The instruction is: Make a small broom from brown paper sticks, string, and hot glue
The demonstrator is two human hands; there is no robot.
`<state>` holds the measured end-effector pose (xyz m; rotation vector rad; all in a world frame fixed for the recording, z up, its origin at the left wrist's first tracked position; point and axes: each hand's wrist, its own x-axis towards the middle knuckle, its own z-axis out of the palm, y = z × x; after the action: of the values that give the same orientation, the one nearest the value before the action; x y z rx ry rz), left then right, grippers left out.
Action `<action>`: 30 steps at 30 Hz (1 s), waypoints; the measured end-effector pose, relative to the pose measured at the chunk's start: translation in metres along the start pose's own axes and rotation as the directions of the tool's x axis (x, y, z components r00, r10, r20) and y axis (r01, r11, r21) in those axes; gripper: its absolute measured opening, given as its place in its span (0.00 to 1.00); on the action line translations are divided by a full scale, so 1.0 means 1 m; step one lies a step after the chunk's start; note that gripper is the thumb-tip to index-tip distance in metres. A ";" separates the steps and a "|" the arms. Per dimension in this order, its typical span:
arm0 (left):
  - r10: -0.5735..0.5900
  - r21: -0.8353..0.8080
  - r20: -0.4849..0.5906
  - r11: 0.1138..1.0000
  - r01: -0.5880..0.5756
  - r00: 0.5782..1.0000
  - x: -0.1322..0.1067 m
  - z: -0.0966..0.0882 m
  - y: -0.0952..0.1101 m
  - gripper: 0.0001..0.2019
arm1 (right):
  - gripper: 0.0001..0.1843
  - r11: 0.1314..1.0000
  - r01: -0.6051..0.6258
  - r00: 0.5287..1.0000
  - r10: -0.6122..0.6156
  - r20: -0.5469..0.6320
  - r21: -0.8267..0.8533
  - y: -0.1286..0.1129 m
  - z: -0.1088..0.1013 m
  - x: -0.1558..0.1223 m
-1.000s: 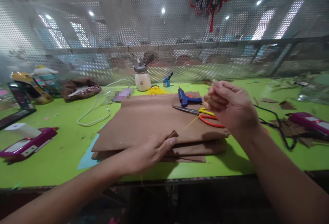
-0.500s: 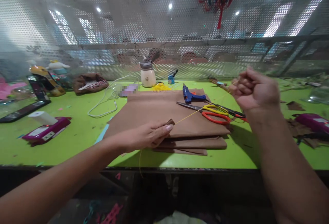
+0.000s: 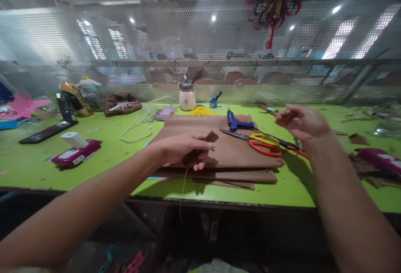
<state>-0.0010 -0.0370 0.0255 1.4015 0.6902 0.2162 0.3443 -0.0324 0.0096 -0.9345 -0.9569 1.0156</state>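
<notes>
My left hand (image 3: 184, 150) is closed on a small pleated brown strip (image 3: 212, 136), whose ridged end sticks out past the thumb; whether it is paper or cloth I cannot tell. From beneath that hand a thin yellow thread (image 3: 183, 191) hangs below the table edge. My right hand (image 3: 302, 122) is raised at the right, its fingers curled together; what they pinch, if anything, is too small to make out. Under my left hand lies a stack of folded brown sheets (image 3: 238, 152). Scissors with red and yellow handles (image 3: 265, 147) and a blue glue gun (image 3: 239, 122) rest on it.
On the green table (image 3: 106, 164) stand a purple power strip (image 3: 77, 156) with a white plug, a white cable (image 3: 133, 140), a lidded jug (image 3: 187, 99), a blue jar (image 3: 213, 102) and a yellow thread pile (image 3: 201, 110). Brown scraps and another purple strip (image 3: 380, 159) lie right.
The yellow thread, taut between both hands before, no longer shows as a straight line. My right hand's fist has loosened, and my left hand has turned, showing more of the strip. The view has tilted up.
</notes>
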 end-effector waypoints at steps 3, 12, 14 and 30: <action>0.067 -0.065 0.015 0.996 -0.066 0.998 0.003 -0.010 0.001 0.11 | 0.08 0.991 0.033 0.999 -0.032 0.009 -0.127 -0.006 -0.013 -0.014; 0.304 -0.118 -0.015 0.945 -0.304 0.952 0.014 -0.025 0.005 0.15 | 0.08 0.333 -0.194 0.914 -0.281 -0.293 -0.923 -0.052 -0.060 -0.053; 0.326 -0.108 -0.001 0.940 -0.325 0.945 0.016 -0.024 0.008 0.15 | 0.06 0.109 -0.233 0.743 -0.621 -0.249 -0.966 -0.062 -0.049 -0.054; 0.291 -0.088 -0.075 0.951 -0.297 0.954 0.037 -0.031 -0.010 0.13 | 0.17 0.823 0.389 0.830 -0.118 0.544 -0.414 0.036 0.149 -0.017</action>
<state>0.0086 0.0069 0.0042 1.4035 0.5101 0.5237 0.1910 -0.0136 0.0167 -0.9435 -1.8158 0.7795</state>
